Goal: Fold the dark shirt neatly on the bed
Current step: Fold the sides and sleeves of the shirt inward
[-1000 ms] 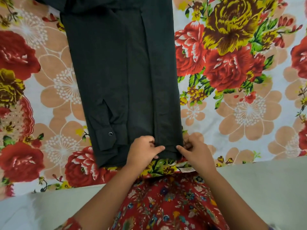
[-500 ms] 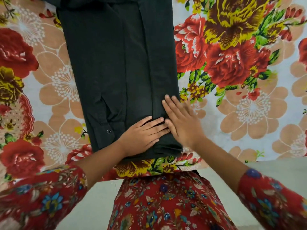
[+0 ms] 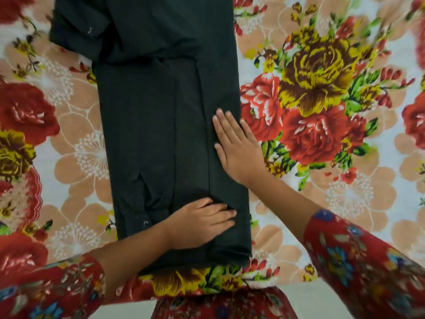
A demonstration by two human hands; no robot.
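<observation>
The dark shirt lies on the bed as a long narrow strip, both sides folded in, running from the near edge to the top of the view. A buttoned cuff shows near its lower left. My left hand lies flat on the shirt's near end, fingers straight and pointing right. My right hand presses flat on the shirt's right fold, about halfway up, fingers pointing away from me.
The bed carries a floral sheet with red, yellow and peach flowers on both sides of the shirt. The bed's near edge runs across the bottom. Below it are my red patterned dress and pale floor.
A second ago both hands pinched the shirt's near hem. They then went flat, and my right hand has slid up along the right fold. The view has moved closer.
</observation>
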